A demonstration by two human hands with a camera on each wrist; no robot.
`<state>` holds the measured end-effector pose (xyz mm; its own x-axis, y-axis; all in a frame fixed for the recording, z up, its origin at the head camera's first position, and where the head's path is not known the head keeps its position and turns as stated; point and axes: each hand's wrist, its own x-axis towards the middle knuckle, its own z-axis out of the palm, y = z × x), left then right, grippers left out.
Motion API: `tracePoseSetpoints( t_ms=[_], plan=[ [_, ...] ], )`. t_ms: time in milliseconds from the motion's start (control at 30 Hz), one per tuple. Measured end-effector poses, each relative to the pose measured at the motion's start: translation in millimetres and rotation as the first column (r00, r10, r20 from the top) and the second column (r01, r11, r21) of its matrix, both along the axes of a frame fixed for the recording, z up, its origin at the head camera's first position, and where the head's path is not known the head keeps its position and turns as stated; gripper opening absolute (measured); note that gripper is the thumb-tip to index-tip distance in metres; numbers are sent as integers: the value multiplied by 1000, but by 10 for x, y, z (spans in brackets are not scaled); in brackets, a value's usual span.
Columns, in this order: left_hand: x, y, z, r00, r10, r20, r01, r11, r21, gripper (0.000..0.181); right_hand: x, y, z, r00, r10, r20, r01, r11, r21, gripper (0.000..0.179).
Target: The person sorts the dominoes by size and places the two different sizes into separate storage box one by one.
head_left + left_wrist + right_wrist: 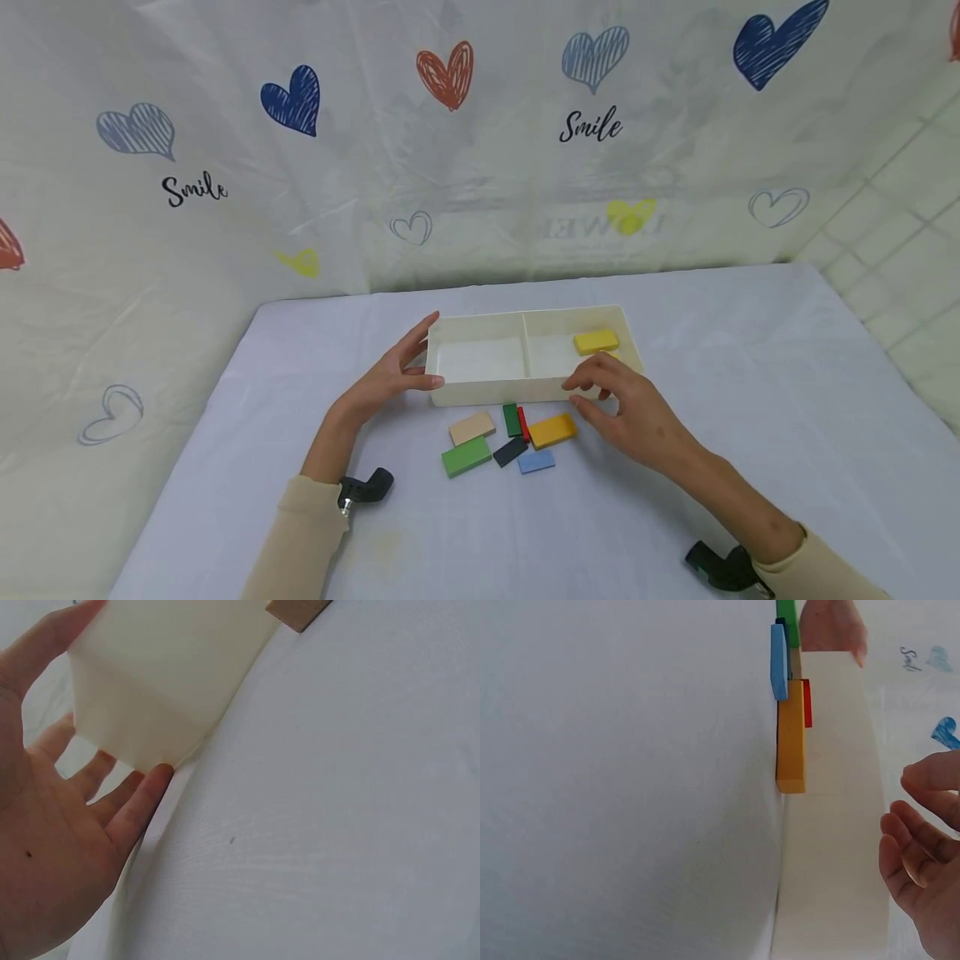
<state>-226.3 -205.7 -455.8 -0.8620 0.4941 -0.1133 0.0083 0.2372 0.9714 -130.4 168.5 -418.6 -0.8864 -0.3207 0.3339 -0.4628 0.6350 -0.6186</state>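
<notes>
A cream two-compartment box (480, 393) stands on the table. My left hand (386, 379) holds its left end, thumb at the front corner and fingers along the end wall; the left wrist view shows the fingertips against that wall. My right hand (626, 408) hovers at the front wall near the right end, fingers bent, thumb apart, nothing between them. In the right compartment lies a yellow block (596, 341), with another yellow piece partly hidden by the right hand. Nearest the right hand outside the box is an orange-yellow block (552, 431).
Before the box lie a tan block (472, 428), a light green block (467, 457), a dark green block (512, 420), a red block (523, 423), a black block (511, 452) and a blue block (536, 462). A printed sheet (487, 167) hangs behind the white-covered table (450, 542).
</notes>
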Motion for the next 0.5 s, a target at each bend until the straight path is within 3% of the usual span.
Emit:
tracePoseSetpoints(
  t_ms=[500],
  plan=[
    [3, 10, 13, 1000, 6, -14, -6, 1000, -3, 96, 14, -29, -25, 996, 70, 51, -69, 998, -6, 20]
  ],
)
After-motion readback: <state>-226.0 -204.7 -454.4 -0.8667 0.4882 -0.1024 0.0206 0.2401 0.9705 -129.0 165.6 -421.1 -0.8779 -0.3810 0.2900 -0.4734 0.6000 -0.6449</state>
